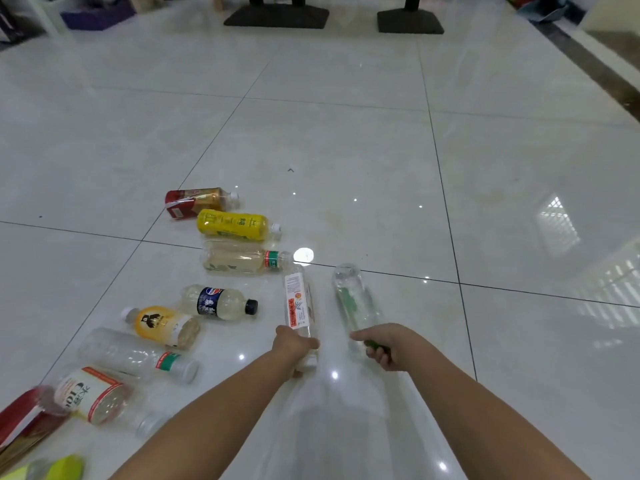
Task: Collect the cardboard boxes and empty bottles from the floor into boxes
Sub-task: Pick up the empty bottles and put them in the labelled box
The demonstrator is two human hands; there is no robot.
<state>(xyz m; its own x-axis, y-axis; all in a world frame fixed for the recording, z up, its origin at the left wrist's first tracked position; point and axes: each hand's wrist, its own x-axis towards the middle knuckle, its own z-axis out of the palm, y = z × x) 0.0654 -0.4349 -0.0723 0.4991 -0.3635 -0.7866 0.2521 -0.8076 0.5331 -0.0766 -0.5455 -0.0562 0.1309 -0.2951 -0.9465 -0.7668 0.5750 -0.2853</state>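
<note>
The left hand (294, 344) is closing its fingers around the neck end of a clear bottle with a red and white label (300, 303), and the right hand (384, 344) is gripping the green cap end of a second clear bottle with a green label (353, 299); both bottles are pointing away from the person, side by side, over the white tiled floor (346, 133). To the left, more empty bottles are lying on the floor in a loose row, among them a yellow bottle (235, 225), a red bottle (197, 201) and a bottle with a dark blue label (220, 302).
</note>
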